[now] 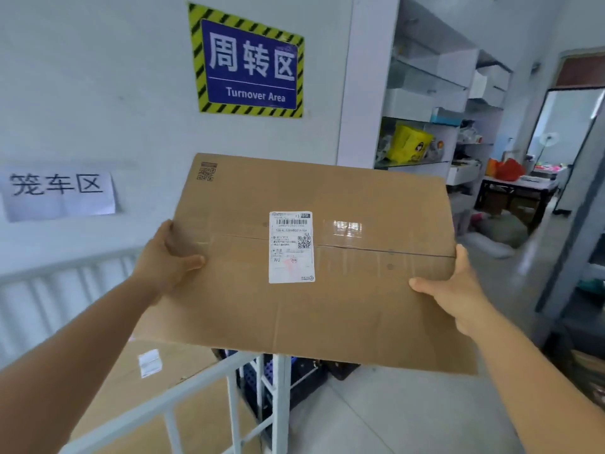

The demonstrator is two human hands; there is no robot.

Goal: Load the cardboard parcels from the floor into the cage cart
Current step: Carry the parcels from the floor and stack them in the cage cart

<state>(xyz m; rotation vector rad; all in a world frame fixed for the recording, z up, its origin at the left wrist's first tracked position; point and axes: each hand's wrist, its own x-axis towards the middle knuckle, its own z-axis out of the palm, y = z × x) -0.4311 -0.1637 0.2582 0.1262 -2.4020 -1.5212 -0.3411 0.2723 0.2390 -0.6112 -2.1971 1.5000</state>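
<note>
aloft, hands gripping parcel edges, above cage cart

The held parcel is hiding the fingers of both hands; only the thumbs are showing on its top face. The left hand, at 9 o'clock of the parcel, and the right hand, at 3 o'clock, are each trailing into a forearm that the lower frame edge is cutting off. The shipping label is carrying print too small to read. The cage cart, at 6 o'clock, is being cropped by the bottom edge, and the parcel is covering its upper rail. A second parcel inside the cart is lying partly hidden. Motion blur is smearing the shelves at 2 o'clock.
</note>
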